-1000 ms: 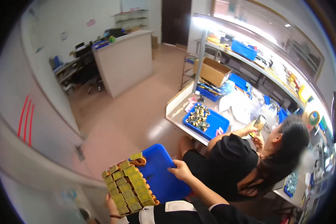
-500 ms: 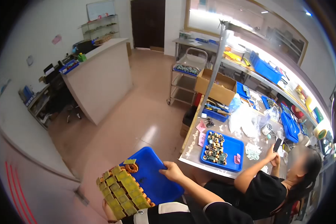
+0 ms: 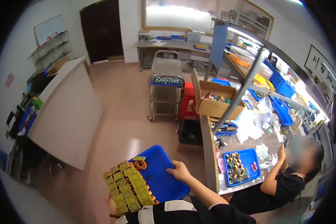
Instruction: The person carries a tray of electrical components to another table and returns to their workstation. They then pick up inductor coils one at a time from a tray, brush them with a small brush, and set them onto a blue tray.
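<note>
A blue plastic tray [image 3: 162, 183] is carried level in front of my body. Its left part is packed with rows of copper-wound coils topped by yellow-green square plates [image 3: 128, 186]. One ring-shaped copper coil [image 3: 140, 164] lies apart at the far end, its orange winding showing. My right hand [image 3: 180, 172] is closed on the tray's right rim, thumb on top. On the opposite side my left hand [image 3: 111, 205] supports the tray; the parts hide most of its fingers. The tray's right part shows bare blue plastic.
A workbench on the right bears another blue tray [image 3: 255, 175] of small coils and an open cardboard box [image 3: 216, 108]. Beside it sits a person [image 3: 283, 186] with raised hands. A metal trolley [image 3: 166, 74], red stool [image 3: 187, 100] and black bin [image 3: 190, 131] stand ahead; a counter [image 3: 67, 115] is left.
My view has turned right and moved forward, bringing the trolley and bench closer. The tray stays in both hands, slightly further right in view.
</note>
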